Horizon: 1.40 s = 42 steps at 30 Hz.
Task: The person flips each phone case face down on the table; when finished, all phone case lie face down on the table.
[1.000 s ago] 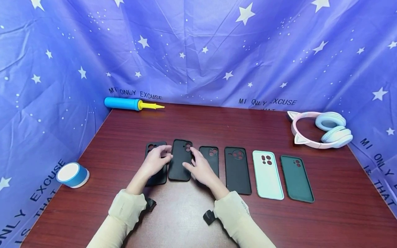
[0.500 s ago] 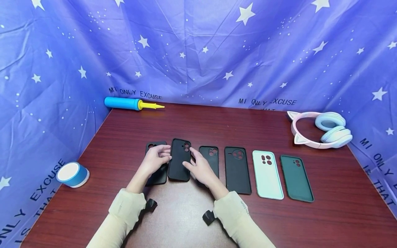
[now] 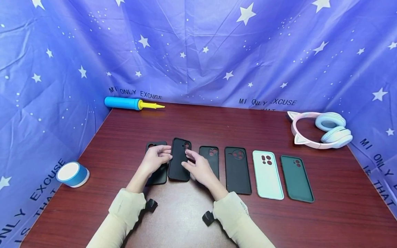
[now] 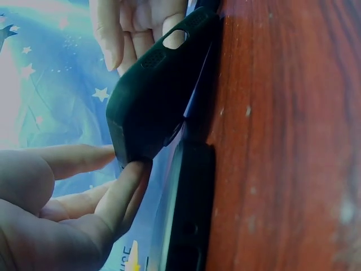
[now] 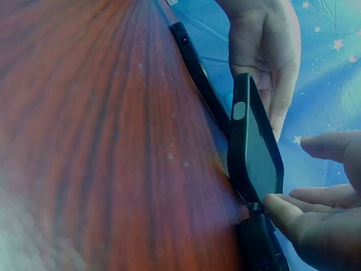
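A black phone case (image 3: pixel 179 160) is tilted up off the table between two other black cases. My left hand (image 3: pixel 154 160) pinches its left edge between thumb and fingers. My right hand (image 3: pixel 200 167) is at its right edge; in the right wrist view, a fingertip (image 5: pixel 273 204) touches the rim while the thumb (image 5: pixel 321 147) stands apart. Under my left hand lies another black phone case (image 3: pixel 159 176), partly hidden. A further black phone case (image 3: pixel 213 162) is partly covered by my right hand.
To the right lie a large black case (image 3: pixel 238 174), a mint case (image 3: pixel 268 179) and a dark green case (image 3: pixel 297 181). Cat-ear headphones (image 3: pixel 322 129) stand back right. A blue and yellow pump (image 3: pixel 124 103) lies back left, a blue round container (image 3: pixel 73 174) at left.
The raised case has shifted slightly and tilted. My right fingers have moved from its right edge to over its upper right side; my left hand has barely moved.
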Each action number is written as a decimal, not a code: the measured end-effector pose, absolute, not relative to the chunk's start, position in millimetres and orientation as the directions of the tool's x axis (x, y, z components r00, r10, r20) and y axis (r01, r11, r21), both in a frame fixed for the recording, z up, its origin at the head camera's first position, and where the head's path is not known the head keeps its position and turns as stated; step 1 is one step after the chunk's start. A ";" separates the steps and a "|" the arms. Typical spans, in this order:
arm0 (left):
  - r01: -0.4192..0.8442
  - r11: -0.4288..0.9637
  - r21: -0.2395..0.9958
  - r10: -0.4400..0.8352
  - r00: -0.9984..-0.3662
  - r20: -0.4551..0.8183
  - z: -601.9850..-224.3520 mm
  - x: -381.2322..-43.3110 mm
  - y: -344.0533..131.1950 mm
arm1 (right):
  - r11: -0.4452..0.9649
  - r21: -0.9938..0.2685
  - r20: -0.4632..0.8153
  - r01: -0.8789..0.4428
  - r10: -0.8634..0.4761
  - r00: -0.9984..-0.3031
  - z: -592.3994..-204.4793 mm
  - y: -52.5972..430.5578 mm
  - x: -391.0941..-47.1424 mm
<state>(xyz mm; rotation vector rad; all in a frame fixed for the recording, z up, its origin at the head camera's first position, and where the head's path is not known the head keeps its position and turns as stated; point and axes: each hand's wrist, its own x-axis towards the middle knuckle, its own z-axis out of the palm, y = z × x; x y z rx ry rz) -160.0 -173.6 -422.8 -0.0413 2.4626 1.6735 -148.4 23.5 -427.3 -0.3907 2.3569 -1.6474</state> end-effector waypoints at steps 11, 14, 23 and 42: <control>-0.002 0.381 0.925 0.153 -0.986 -0.065 -422.3 -159.4 -174.4 | 0.388 -0.916 -0.046 -0.101 -0.352 -0.935 -428.2 23.9 -150.0; -0.005 0.315 0.949 0.185 -0.981 -0.067 -421.1 -159.3 -174.4 | 0.397 -0.912 -0.043 -0.103 -0.342 -0.939 -428.2 23.8 -150.2; -0.015 0.195 0.981 0.233 -0.971 -0.061 -418.2 -159.1 -174.2 | 0.377 -0.924 -0.066 -0.061 -0.315 -0.947 -427.6 21.7 -149.2; 0.023 0.136 0.990 0.253 -0.967 -0.012 -418.5 -158.2 -171.1 | 0.224 -0.974 -0.060 -0.018 -0.339 -0.939 -429.9 19.2 -148.8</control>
